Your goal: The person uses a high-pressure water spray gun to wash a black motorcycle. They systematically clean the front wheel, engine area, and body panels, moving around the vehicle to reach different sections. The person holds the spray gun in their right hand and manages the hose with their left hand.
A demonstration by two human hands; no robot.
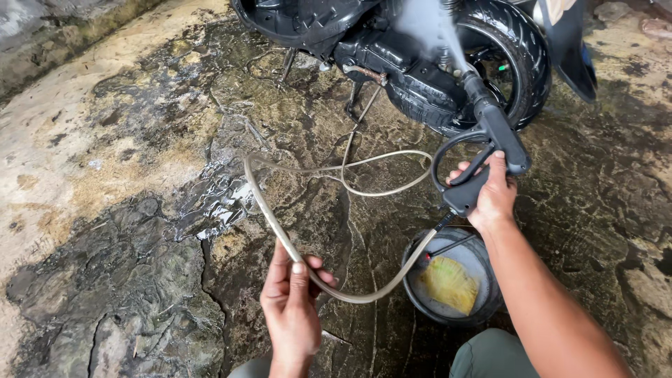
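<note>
My right hand (pixel 491 196) grips the black handle of a pressure-washer spray gun (pixel 490 136), its trigger squeezed. A jet and mist of water (pixel 430 24) shoots from the nozzle onto the lower engine side of a black scooter (pixel 413 63) near its rear tyre (pixel 518 49). My left hand (pixel 290 301) holds the tan hose (pixel 266 210) low in the view, fingers wrapped around it. The hose curves from the gun's base through my left hand and loops away over the floor.
A dark round bucket (pixel 420 290) with water and a yellow sponge (pixel 449 283) stands below my right forearm. The scooter rests on its centre stand (pixel 353 98). The rough concrete floor (pixel 140 210) is wet and cracked, with a raised kerb at the upper left.
</note>
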